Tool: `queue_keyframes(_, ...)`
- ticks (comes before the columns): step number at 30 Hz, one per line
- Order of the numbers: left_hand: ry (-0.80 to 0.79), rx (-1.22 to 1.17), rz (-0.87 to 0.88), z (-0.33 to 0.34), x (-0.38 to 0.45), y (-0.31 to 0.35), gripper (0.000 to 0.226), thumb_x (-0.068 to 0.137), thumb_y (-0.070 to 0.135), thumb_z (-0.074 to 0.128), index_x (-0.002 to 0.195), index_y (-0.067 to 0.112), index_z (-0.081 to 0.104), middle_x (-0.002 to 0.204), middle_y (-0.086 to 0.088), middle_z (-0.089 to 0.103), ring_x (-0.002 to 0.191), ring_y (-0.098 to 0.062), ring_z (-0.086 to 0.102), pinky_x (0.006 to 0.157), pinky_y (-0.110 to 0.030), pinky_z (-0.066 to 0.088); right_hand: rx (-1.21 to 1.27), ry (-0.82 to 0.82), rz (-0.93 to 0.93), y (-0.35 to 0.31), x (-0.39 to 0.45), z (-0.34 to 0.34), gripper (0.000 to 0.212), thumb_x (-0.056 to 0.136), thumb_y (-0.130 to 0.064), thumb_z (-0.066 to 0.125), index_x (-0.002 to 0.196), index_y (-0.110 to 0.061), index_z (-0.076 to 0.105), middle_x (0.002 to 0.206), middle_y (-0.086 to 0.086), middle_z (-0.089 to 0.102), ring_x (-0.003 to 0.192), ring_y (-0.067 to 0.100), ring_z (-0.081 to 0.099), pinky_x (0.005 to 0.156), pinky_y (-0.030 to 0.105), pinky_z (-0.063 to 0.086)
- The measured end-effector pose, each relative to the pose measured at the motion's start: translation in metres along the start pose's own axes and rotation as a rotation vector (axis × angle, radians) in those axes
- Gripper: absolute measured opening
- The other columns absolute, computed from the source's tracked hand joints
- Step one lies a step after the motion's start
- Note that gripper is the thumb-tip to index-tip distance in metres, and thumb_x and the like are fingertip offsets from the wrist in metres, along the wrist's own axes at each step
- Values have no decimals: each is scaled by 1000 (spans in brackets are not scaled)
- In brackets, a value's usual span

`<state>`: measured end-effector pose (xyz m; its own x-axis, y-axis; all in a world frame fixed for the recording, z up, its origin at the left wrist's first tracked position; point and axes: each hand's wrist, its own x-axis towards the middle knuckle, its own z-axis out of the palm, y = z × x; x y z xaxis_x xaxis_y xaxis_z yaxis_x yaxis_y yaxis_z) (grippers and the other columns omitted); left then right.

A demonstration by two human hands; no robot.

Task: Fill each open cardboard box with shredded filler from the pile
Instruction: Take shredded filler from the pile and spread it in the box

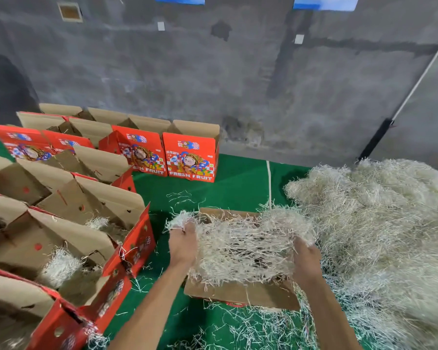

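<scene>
Your left grip [182, 238] and right grip [305, 253] each clutched an end of a filler [238, 246] wad, its long axis running nine to three, over the open box [240, 291]; the pile [377, 223] lay at three o'clock.

boxes [61, 198] left, filler pile [377, 223] right

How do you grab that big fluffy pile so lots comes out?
Probably dig both hands into the pile's near left edge, fingers spread, and scoop from below. It is loose, tangled strands, so a wide two-handed bunch holds together, like the wad gripped now by the left hand and right hand.
</scene>
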<state>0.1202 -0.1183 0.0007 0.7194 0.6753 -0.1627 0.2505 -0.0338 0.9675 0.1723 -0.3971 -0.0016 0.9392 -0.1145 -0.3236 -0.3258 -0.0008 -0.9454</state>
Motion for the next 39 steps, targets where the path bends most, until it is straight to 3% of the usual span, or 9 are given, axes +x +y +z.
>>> queue_keyframes(5,-429,241,-98,28,-9,-12,44,91,56,59,107,15,53,76,10,56,59,-1,55,67,-32,60,-521,-294,77,4,-8,15,65,98,-62,41,149,-22,33,147,10,43,131,27,49,108,50,40)
queue_keyframes(8,-440,460,-163,33,-2,-27,39,95,46,58,104,9,53,72,3,54,40,1,47,39,-17,40,-526,-358,119,4,-14,27,79,86,-71,55,135,-10,48,130,13,58,124,28,56,111,49,38)
queue_keyframes(14,-462,582,-181,44,-5,-22,23,101,23,50,110,2,53,80,-2,58,50,-5,48,43,-20,41,-1112,-397,-17,23,-21,56,39,104,-20,36,129,-1,59,141,21,52,137,33,44,115,45,36)
queue_keyframes(18,-559,852,-29,42,-5,7,50,102,38,44,136,1,45,131,-15,57,71,-7,57,70,-21,54,-1281,-312,-140,18,-16,50,14,100,-14,50,100,-17,64,98,0,66,87,18,67,82,36,59)
queue_keyframes(24,-335,1175,328,33,-18,39,27,96,38,58,111,15,58,84,3,56,75,-16,59,60,-28,43,-1274,-132,-338,-22,-1,36,23,100,-30,58,106,-8,63,81,2,66,65,18,68,60,26,58)
queue_keyframes(32,-990,1002,235,79,1,-6,18,95,11,53,83,23,58,84,1,60,68,-13,58,54,-23,43,-1308,-564,-186,17,17,65,27,100,-8,50,124,-14,59,118,10,68,99,23,67,91,31,54)
queue_keyframes(36,-1025,1301,96,84,18,-38,30,95,17,49,123,18,59,123,-7,61,107,-24,60,89,-34,49,-1721,-779,-202,46,36,59,70,103,-59,14,158,-17,21,163,12,18,133,-14,33,114,14,21)
queue_keyframes(37,-1009,1363,70,83,21,-44,37,95,20,48,131,16,54,134,-9,57,117,-26,57,99,-37,46,-1452,-507,-265,41,39,59,84,93,-70,-2,159,-22,13,163,2,-4,123,-29,29,107,4,20)
queue_keyframes(39,-971,1414,19,83,28,-57,49,95,18,45,144,14,43,148,-11,45,130,-29,48,109,-43,39,-1480,-642,143,52,38,65,72,100,-65,17,150,-21,42,160,-12,28,127,-4,47,88,13,38)
